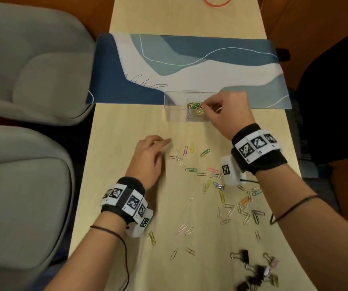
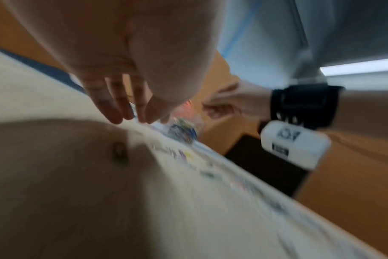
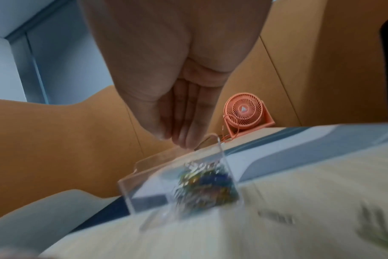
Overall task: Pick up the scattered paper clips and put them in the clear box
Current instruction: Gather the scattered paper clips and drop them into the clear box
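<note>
The clear box (image 1: 174, 106) stands at the desk mat's near edge and holds a heap of coloured paper clips (image 1: 196, 109). My right hand (image 1: 205, 105) hovers over it, fingertips gathered close together above the heap; no clip shows between them. In the right wrist view the box (image 3: 144, 177) lies just below the fingers (image 3: 184, 138). Several loose paper clips (image 1: 222, 195) lie scattered on the wooden table. My left hand (image 1: 165, 146) lies low over the table with straight fingers, empty, just left of silver clips (image 1: 177, 159) and a purple clip (image 1: 185, 151).
Black and pink binder clips (image 1: 255, 271) lie at the table's near right corner. A blue and white desk mat (image 1: 189, 66) crosses the table behind the box. Grey chairs (image 1: 32, 70) stand along the left edge. An orange fan (image 3: 244, 112) sits at the far end.
</note>
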The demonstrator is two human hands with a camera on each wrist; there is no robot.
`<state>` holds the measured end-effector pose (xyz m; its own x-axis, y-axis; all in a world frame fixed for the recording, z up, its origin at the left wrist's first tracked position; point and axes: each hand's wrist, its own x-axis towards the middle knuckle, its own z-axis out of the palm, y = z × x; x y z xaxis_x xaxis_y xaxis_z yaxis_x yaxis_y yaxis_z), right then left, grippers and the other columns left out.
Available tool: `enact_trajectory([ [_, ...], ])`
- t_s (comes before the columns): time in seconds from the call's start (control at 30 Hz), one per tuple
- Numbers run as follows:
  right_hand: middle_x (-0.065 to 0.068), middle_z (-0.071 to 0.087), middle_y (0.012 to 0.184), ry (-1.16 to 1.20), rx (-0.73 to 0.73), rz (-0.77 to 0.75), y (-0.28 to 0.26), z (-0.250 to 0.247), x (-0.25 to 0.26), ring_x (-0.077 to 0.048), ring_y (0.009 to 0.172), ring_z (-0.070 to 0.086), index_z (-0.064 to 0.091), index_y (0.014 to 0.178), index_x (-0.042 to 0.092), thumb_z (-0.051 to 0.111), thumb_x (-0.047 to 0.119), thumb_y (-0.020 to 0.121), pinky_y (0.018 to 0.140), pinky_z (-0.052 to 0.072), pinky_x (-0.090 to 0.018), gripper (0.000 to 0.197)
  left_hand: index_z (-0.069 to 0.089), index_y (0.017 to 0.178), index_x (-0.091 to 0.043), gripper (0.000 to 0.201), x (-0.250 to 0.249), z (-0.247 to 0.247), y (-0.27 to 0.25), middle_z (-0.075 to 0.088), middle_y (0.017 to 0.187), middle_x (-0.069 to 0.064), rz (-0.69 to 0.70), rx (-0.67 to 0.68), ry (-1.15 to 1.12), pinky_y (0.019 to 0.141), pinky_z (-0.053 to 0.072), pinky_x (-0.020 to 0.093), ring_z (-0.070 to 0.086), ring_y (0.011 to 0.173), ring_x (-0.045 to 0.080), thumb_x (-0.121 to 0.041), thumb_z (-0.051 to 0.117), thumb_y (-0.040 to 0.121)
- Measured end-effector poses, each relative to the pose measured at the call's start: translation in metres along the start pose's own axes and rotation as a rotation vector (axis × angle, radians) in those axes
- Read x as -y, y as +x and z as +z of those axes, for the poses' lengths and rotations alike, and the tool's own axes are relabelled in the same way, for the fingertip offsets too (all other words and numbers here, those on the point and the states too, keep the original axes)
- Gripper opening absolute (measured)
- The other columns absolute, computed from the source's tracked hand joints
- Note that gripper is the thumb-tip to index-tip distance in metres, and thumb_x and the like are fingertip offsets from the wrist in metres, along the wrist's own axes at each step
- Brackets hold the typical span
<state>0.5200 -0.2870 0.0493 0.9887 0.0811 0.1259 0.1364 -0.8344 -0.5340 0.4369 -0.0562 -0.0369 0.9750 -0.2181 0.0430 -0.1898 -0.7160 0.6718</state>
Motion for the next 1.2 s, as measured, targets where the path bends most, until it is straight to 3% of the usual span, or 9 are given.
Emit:
enact_trajectory([
  [0.07,0.003,0.073,0.08,-0.026,0.052,-0.036,-0.023,0.013,0.006,-0.013,0.071,0.065,0.076,0.086,0.018,0.062,0.019,0.085,0.077,0.055,-0.031,0.015,0.056,0.136,-0.018,0.066,-0.006,0.007,-0.006,0.05,0.139,0.006,0.124,0.12,0.136,0.11,0.036,0.038,0.042,0.127,0.026,0.013,0.052,0.078],
  [0.17,-0.005,0.069,0.112,-0.094,0.23,-0.035,-0.052,0.043,0.003,-0.022,0.1,0.064,0.07,0.112,0.016,0.056,0.003,0.083,0.093,0.051,-0.036,0.034,0.049,0.141,-0.014,0.072,-0.01,0.017,-0.013,0.043,0.149,0.008,0.236,0.262,0.308,0.112,0.035,0.045,0.036,0.138,0.029,0.009,0.052,0.073],
  [0.37,-0.018,0.032,0.15,-0.35,0.502,-0.159,-0.101,0.072,0.018,-0.034,0.134,0.033,0.039,0.143,0.009,0.046,-0.01,0.081,0.11,0.034,-0.038,0.065,0.042,0.145,-0.013,0.068,-0.002,0.01,-0.053,0.036,0.154,0.008,0.16,0.28,0.422,0.111,0.036,0.046,0.034,0.139,0.031,0.003,0.05,0.08],
  [0.53,-0.022,0.028,0.149,-0.453,0.521,-0.198,-0.161,0.066,0.044,-0.035,0.135,0.031,0.028,0.145,-0.002,0.037,-0.006,0.088,0.111,0.03,-0.035,0.058,0.049,0.139,-0.003,0.056,0.001,0.004,-0.101,0.046,0.143,0.017,0.114,0.213,0.402,0.11,0.04,0.04,0.042,0.129,0.035,0.004,0.055,0.084],
  [0.67,-0.024,0.038,0.143,-0.426,0.554,-0.264,-0.214,0.068,0.053,-0.037,0.129,0.039,0.038,0.139,-0.005,0.046,-0.006,0.084,0.108,0.037,-0.037,0.056,0.052,0.137,-0.003,0.056,-0.009,-0.002,-0.145,0.051,0.137,0.017,0.065,0.222,0.373,0.101,0.048,0.04,0.046,0.122,0.035,0.005,0.057,0.082],
  [0.8,-0.023,0.056,0.126,-0.408,0.598,-0.292,-0.261,0.064,0.051,-0.037,0.112,0.056,0.057,0.124,-0.003,0.066,-0.006,0.067,0.091,0.053,-0.036,0.058,0.048,0.141,-0.011,0.05,-0.023,-0.012,-0.187,0.046,0.137,0.008,-0.015,0.263,0.342,0.098,0.049,0.036,0.042,0.125,0.025,-0.03,0.054,0.095],
  [0.9,-0.018,0.059,0.123,-0.489,0.586,-0.418,-0.286,0.058,0.056,-0.033,0.11,0.057,0.063,0.12,0.002,0.07,0.017,0.079,0.093,0.051,-0.038,0.044,0.044,0.143,-0.012,0.064,-0.025,-0.01,-0.212,0.041,0.139,0.006,-0.046,0.331,0.3,0.104,0.044,0.034,0.038,0.128,0.024,-0.045,0.06,0.09],
  [1.0,-0.021,0.057,0.124,-0.501,0.568,-0.37,-0.302,0.058,0.061,-0.033,0.107,0.057,0.051,0.134,0.009,0.066,0.039,0.084,0.093,0.051,-0.04,0.06,0.057,0.132,-0.01,0.05,-0.024,0.0,-0.225,0.05,0.128,0.007,-0.051,0.263,0.25,0.098,0.049,0.036,0.049,0.116,0.024,-0.03,0.068,0.088],
  [1.2,-0.017,0.065,0.111,-0.504,0.578,-0.329,-0.315,0.063,0.069,-0.03,0.092,0.065,0.066,0.117,0.01,0.081,0.003,0.057,0.064,0.057,-0.03,0.062,0.072,0.099,-0.007,0.015,-0.025,0.012,-0.226,0.062,0.099,0.006,-0.074,0.114,0.143,0.076,0.055,0.038,0.06,0.085,0.024,-0.008,0.072,0.084],
])
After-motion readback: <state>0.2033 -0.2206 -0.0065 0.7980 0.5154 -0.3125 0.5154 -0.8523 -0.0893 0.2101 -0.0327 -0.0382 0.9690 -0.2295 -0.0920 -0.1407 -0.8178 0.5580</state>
